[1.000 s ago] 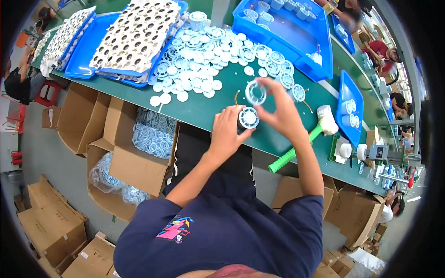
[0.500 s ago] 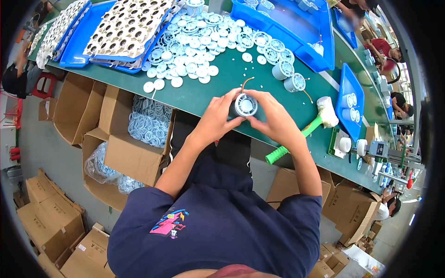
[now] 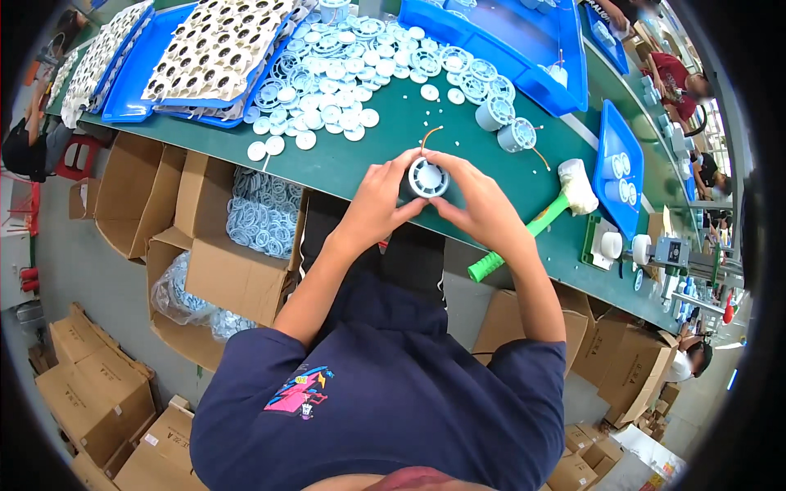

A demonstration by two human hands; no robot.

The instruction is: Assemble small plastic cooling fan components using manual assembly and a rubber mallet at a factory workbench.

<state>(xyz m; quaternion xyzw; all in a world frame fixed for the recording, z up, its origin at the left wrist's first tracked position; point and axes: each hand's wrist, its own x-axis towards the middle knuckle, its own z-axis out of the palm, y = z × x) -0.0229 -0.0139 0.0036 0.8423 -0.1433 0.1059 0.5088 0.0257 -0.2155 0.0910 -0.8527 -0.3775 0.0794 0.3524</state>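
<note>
Between my two hands, near the front edge of the green table, is a round light-blue plastic housing [image 3: 429,178] with a slotted top ring. A thin brown wire [image 3: 431,135] sticks out on its far side. My left hand [image 3: 383,195] grips the housing from the left, thumb at the near side. From the right, my right hand [image 3: 475,199] curls round it in the same way. To the right lies a mallet [image 3: 540,219] with a green handle and a white, wrapped-looking head. Two similar housings with wires, one of them a wired housing [image 3: 517,135], stand beyond my right hand.
A heap of light-blue discs and rings [image 3: 344,78] covers the far middle of the table. Moulded pulp trays [image 3: 214,49] are stacked far left. A blue bin [image 3: 565,98] and a smaller blue tray [image 3: 610,147] stand right. Open cardboard boxes [image 3: 233,282] sit below the front edge.
The view has shifted slightly. Both hands still hold the housing in almost the same place, and its top ring looks a little turned.
</note>
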